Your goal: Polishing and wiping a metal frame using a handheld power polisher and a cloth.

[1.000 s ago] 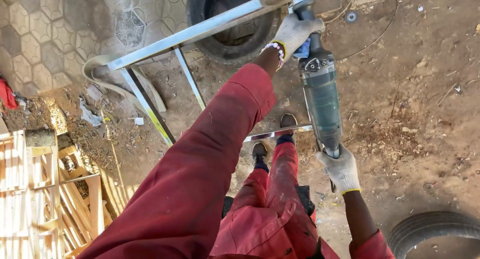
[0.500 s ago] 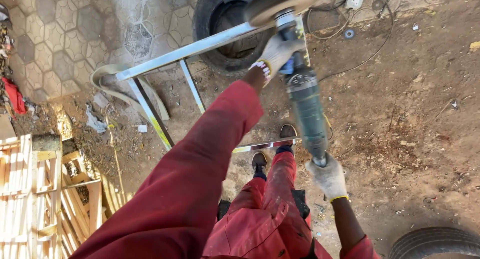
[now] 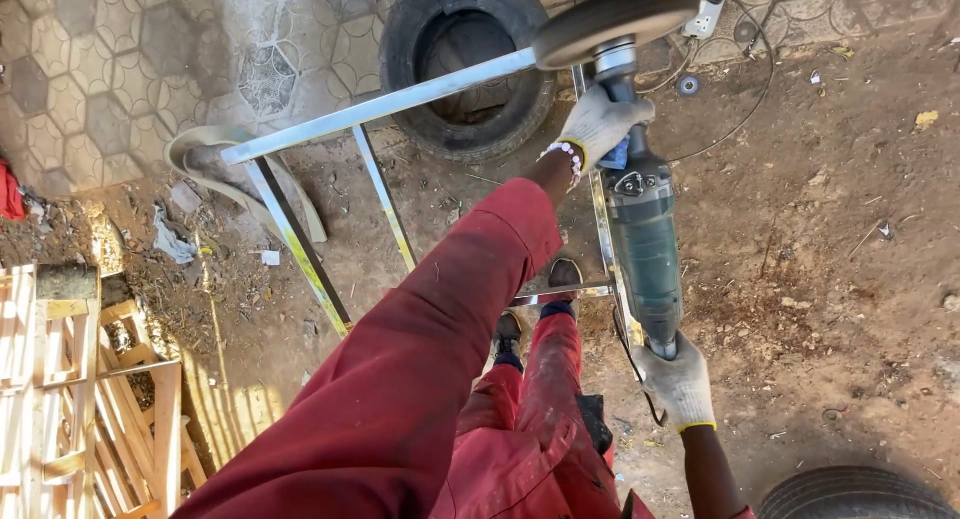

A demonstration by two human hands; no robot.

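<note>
I hold a large green-grey angle grinder point(image 3: 647, 249) in both gloved hands. My left hand point(image 3: 600, 124), at the end of a red sleeve, grips it just behind the head. My right hand point(image 3: 678, 382) is closed around the rear end, where the cable leaves. The grinder's round disc point(image 3: 615, 19) sits over the far right corner of a shiny square-tube metal frame point(image 3: 380, 104), which stands on the dirt. I cannot tell whether the disc touches the tube. My red trouser legs and shoes point(image 3: 563, 275) are below, inside the frame.
An old tyre point(image 3: 465, 69) lies behind the frame on hexagonal paving, and another tyre point(image 3: 850, 494) is at the bottom right. Wooden pallets point(image 3: 70, 399) are stacked at the left. Cables and a socket block point(image 3: 710, 4) lie at the far right on the dirt.
The grinder and both hands sit lower and further right in view, and the whole disc now shows at the frame's corner. My grip is unchanged.
</note>
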